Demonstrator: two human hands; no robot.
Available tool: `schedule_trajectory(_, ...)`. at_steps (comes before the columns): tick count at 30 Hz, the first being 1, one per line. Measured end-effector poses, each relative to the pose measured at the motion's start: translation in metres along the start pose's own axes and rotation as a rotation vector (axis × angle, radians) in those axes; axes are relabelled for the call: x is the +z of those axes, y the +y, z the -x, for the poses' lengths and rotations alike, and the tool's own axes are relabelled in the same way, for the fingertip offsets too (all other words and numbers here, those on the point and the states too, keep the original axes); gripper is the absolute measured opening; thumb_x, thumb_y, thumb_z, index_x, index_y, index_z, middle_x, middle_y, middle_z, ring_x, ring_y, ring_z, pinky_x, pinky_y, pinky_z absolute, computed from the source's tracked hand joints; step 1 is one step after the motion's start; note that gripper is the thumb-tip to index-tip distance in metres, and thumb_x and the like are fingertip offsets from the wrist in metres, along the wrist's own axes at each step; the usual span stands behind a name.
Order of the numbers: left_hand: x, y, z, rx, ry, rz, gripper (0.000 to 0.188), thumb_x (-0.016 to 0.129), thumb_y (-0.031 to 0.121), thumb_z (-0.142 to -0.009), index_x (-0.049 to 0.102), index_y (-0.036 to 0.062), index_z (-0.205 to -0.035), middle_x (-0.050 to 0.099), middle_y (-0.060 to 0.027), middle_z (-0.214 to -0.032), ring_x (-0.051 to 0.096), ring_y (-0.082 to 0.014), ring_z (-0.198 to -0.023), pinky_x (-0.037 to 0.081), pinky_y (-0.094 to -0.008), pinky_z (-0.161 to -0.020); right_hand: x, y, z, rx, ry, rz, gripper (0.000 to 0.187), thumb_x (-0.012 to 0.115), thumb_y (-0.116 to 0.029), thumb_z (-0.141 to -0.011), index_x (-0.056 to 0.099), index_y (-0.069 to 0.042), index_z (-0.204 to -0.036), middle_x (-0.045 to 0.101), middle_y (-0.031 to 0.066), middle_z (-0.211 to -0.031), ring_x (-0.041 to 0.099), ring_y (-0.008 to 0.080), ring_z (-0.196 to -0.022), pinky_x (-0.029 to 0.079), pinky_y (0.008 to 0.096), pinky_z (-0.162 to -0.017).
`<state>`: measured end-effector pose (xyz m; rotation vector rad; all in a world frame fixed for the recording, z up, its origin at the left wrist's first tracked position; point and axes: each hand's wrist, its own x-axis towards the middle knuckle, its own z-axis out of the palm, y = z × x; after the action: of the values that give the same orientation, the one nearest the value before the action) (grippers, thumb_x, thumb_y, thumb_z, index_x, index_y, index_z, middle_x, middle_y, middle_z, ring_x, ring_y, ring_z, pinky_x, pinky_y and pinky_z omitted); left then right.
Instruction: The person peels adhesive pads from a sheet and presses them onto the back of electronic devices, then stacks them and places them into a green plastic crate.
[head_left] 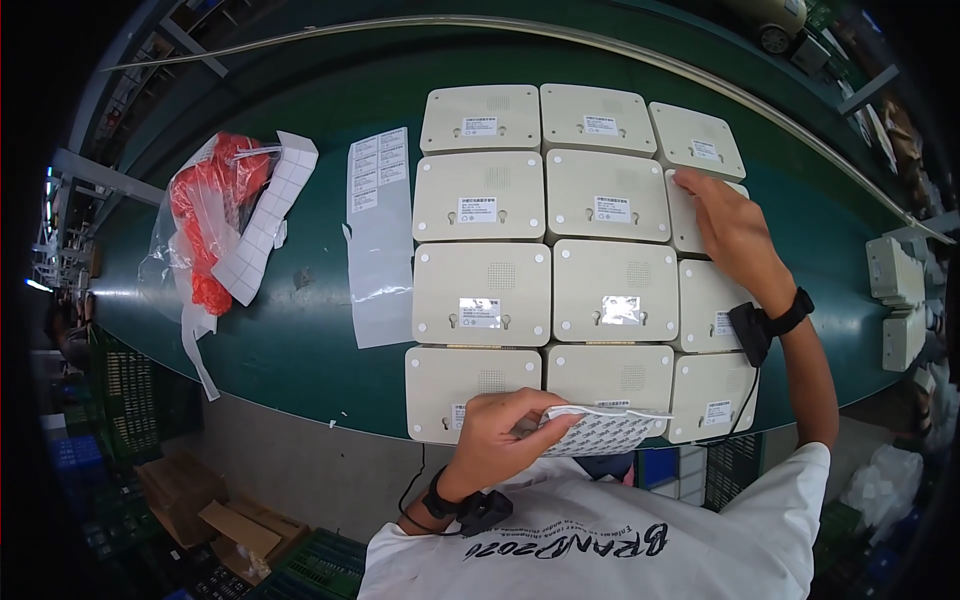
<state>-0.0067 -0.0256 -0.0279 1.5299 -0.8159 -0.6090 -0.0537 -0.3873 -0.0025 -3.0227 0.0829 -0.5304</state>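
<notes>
Far left, red plastic bag (225, 195); next, partly bare label sheet (380, 235) on green bench (290, 350). Left hand (500, 432) gripped a pattern-backed sheet (610, 433) over the front-row housings (440, 375). Right hand (737, 230), fingers bent, touched a right-column cream plastic housing (684, 226) near its upper-left corner; couldn't tell whether anything was pinched. Judged best: light, square fingertip pressure, sheet kept clear.

Cream casings (582, 172), main block: 12 | hands (738, 232): 2 | patterned stack (605, 434): 1, block's near edge | label sheet (382, 260): 1, left of block | red plastic bundle (208, 215): 1, farther left | wrist devices (750, 335): 2
</notes>
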Motion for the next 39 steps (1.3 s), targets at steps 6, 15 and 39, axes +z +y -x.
schedule_trajectory(6,0.000,-0.001,0.003,-0.010,0.012,-0.017,0.016,0.081,0.000,-0.081,0.072,-0.0019,-0.094,0.076,-0.0090,-0.084,0.073,-0.0114,-0.069,0.054,-0.0201,-0.058,-0.014,-0.010,0.005,0.329,-0.074,-0.562,0.011,0.056,-0.003,-0.097,0.059,-0.002,-0.107,0.067,0.0147,-0.125,0.067,0.0244,-0.091,0.054,0.0336,-0.078)
schedule_trajectory(15,0.000,0.000,0.002,-0.001,0.015,-0.016,0.015,0.081,-0.001,-0.082,0.072,-0.0022,-0.094,0.076,-0.0090,-0.085,0.073,-0.0112,-0.069,0.054,-0.0197,-0.057,-0.005,-0.016,0.025,0.320,-0.181,-0.572,0.005,0.056,-0.005,-0.098,0.056,0.000,-0.098,0.052,0.0095,-0.141,0.059,0.0187,-0.093,0.048,0.0291,-0.083)
schedule_trajectory(39,0.000,0.000,0.001,-0.022,0.007,-0.002,0.014,0.080,-0.001,-0.082,0.072,-0.0023,-0.094,0.075,-0.0097,-0.085,0.073,-0.0132,-0.071,0.057,-0.0213,-0.057,-0.008,-0.025,0.023,0.214,-0.130,-0.398,0.008,0.061,0.003,-0.092,0.060,0.002,-0.100,0.061,0.0134,-0.129,0.064,0.0262,-0.092,0.052,0.0340,-0.078)
